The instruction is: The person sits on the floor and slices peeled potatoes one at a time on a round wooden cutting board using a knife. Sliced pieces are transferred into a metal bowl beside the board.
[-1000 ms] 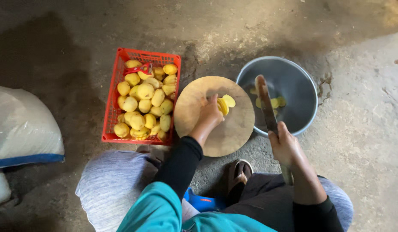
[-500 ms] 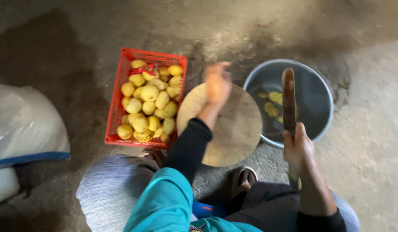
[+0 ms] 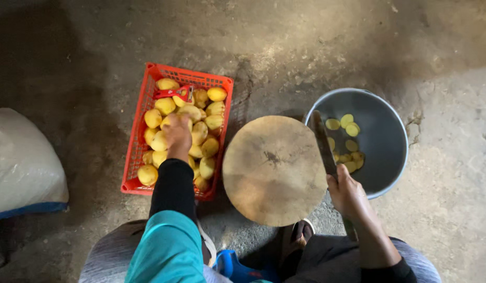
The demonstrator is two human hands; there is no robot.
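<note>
The left hand reaches into the red plastic crate at the left centre of the frame, fingers curled down onto the peeled yellow potatoes heaped inside; whether it has closed around one cannot be told. A red peeler lies on the potatoes near the crate's upper edge. The right hand, at the lower right, is closed around the handle of a long knife, whose blade points up the frame along the gap between the round wooden chopping board and the metal bowl. The board lies bare on the concrete floor, just right of the crate. Yellow potato slices lie in the bowl at the right. A white sack sits at the left edge.
</note>
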